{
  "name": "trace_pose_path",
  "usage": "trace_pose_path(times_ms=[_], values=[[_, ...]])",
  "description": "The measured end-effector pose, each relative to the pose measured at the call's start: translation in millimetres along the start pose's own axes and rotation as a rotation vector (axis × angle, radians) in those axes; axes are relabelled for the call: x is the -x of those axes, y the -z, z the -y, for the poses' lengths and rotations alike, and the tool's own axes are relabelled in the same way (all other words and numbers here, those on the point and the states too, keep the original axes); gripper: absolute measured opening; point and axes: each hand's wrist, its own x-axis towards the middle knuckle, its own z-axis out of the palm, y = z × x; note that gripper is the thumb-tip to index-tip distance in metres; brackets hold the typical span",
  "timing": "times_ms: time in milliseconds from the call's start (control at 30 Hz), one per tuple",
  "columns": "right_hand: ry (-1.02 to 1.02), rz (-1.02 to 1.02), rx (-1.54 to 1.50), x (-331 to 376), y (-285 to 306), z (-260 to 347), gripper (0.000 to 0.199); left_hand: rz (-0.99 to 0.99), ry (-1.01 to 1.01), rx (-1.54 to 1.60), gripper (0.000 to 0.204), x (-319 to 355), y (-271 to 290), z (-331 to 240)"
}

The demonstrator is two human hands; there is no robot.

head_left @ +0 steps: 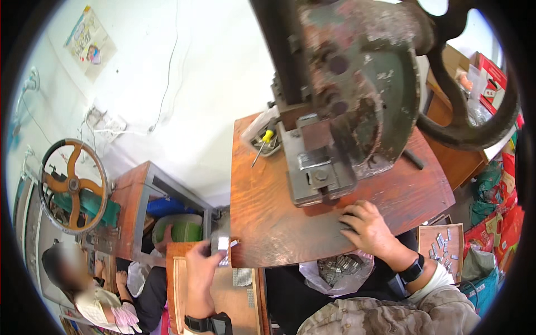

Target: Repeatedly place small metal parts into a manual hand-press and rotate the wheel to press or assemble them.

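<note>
Cluttered workshop space surrounds a worn reddish wooden bench (268, 223) that carries a heavy, rusted press (346, 100). Nearest, below the bench's front edge, a clear bag of small metal pieces (338, 271) sits in the person's lap, and a wooden tray (424, 240) with more pieces lies off the front right corner. The left hand (202, 262), just off the bench's front left corner, is closed in a pinch around a small shiny metal piece (223, 244); such a stamped blank looks light, stiff and slick, with edges that may be sharp, so it is best taken by its flat faces between thumb and fingertips. The right hand (365, 226) rests knuckles-up on the bench near its front edge, fingers curled loosely toward the press base; whether it holds anything I cannot tell. Farther off, a screwdriver (261, 146) lies by the back left corner.
</note>
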Motion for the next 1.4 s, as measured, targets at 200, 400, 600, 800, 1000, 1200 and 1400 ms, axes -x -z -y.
trace_pose_path(times_ms=[200,400,600,800,1000,1200,1400], values=[[0.029,-0.043,-0.022,6.2,2.9,-7.1,0.026,0.182,-0.346,-0.246,0.036,-55.4,-118.3,-125.3],[0.040,-0.066,-0.058,8.0,2.1,-10.6,0.025,0.090,-0.511,-0.489,0.045,-68.0,-184.3,-159.5],[0.002,-0.065,-0.081,10.9,3.1,-14.9,0.026,0.093,-0.427,-0.549,0.036,-53.3,-206.9,-177.6],[0.004,-0.234,-0.358,8.0,5.2,-17.7,0.023,0.242,-0.534,-0.092,0.028,-93.6,-189.3,-123.8],[0.005,-0.379,-0.196,-74.9,26.8,-22.0,0.030,0.113,-0.686,-0.084,0.031,-92.8,-206.0,-101.6],[-0.138,-0.335,-0.129,-123.7,18.3,-32.6,0.048,0.148,-0.752,-0.176,0.038,-88.8,-205.9,-103.4],[-0.151,-0.348,-0.055,-133.8,13.8,-20.8,0.060,0.132,-0.731,-0.135,0.043,-87.9,-207.5,-102.3]])
